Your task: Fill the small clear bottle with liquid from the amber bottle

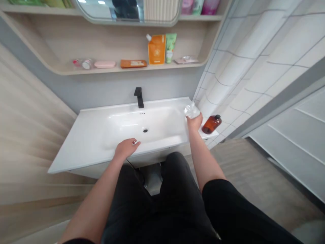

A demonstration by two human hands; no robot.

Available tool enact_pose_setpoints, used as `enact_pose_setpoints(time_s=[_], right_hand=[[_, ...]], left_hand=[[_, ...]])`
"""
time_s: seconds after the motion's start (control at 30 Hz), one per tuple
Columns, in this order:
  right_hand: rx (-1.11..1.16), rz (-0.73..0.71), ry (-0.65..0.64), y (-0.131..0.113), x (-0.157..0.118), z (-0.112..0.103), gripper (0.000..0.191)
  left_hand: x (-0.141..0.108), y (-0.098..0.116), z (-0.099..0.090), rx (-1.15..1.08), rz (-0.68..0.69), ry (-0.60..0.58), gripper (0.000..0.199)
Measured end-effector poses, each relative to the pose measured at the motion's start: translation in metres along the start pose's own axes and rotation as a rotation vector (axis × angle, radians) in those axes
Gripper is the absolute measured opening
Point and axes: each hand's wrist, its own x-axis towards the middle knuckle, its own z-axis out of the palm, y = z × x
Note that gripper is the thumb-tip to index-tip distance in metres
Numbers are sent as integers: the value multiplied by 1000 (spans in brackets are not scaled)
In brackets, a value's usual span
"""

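Note:
My right hand (195, 122) is at the right end of the white washbasin, its fingers closed round a clear plastic container (191, 110). The container's lower part is covered by the hand, and its exact kind is hard to make out. Just right of that hand an amber bottle (211, 124) with a black cap stands on the basin's corner. Over the front rim of the washbasin (86, 135) is my left hand (126, 148), with fingers curled and thumb forward. Something small and pale shows between its thumb and fingers, too small to name.
A black faucet (139, 97) rises at the basin's back, behind the drain (145, 130). Above it a wall shelf (101, 69) holds an orange pouch (156, 50), a green tube (170, 47) and several small items. A mirror (129, 12) hangs overhead. Right is a tiled wall (243, 67).

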Motion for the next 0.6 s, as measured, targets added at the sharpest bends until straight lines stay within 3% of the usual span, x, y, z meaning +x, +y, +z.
enact_pose_setpoints(time_s=[0.1,0.23,0.3,0.4,0.43,0.53,0.6], right_hand=[[-85,-218,1,-11,-28,-9,91],[-33,-549,-165,-15,-80,-39,39],[-30,-567,-135,-3,-97,-63,24],[-110,-401,19,32,-105,-101,31],[-146,-373,9,44,-105,-111,33],[-227,-440,-197,68,-107,-130,33],[-218,-565,-323,68,-113,-130,24]], left_hand=[[0,1,0,3,-10,-1,56],[-1,1,-1,14,-14,4,57],[-2,1,-2,14,-17,11,57],[-4,1,-3,2,-16,17,56],[-4,1,-3,-7,-13,24,55],[-5,-1,-2,-49,-10,87,50],[-6,-2,0,-70,-17,150,47]])
